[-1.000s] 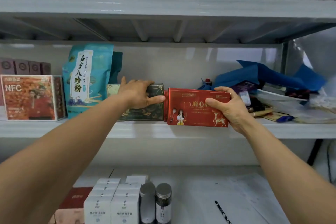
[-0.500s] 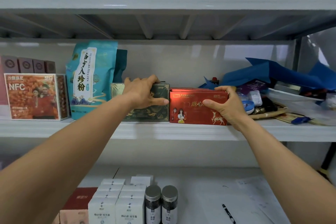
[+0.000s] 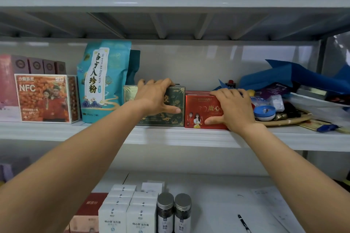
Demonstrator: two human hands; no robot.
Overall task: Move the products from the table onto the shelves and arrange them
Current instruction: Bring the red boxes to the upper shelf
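Observation:
A dark green box [image 3: 170,117] stands upright on the middle shelf [image 3: 170,136], and my left hand [image 3: 155,96] grips it over its top edge, thumb across the front. Right beside it, touching, stands a red box [image 3: 200,111]. My right hand [image 3: 233,108] holds the red box with fingers over its top and thumb on its front. To the left stand a teal pouch [image 3: 102,81] and an orange NFC box [image 3: 45,98]. On the table below are several white boxes [image 3: 128,212] and two dark jars [image 3: 173,212].
The shelf's right end holds clutter: blue cloth [image 3: 295,77], a blue tape roll [image 3: 264,112], a flat woven tray [image 3: 284,121]. Purple boxes [image 3: 37,65] stand behind the NFC box. Red and pink boxes [image 3: 89,212], a pen [image 3: 244,223] and papers [image 3: 274,206] lie on the table.
The red box went from tilted in my right hand to standing flat on the shelf against the green box. My right hand shifted from its right end to over its top.

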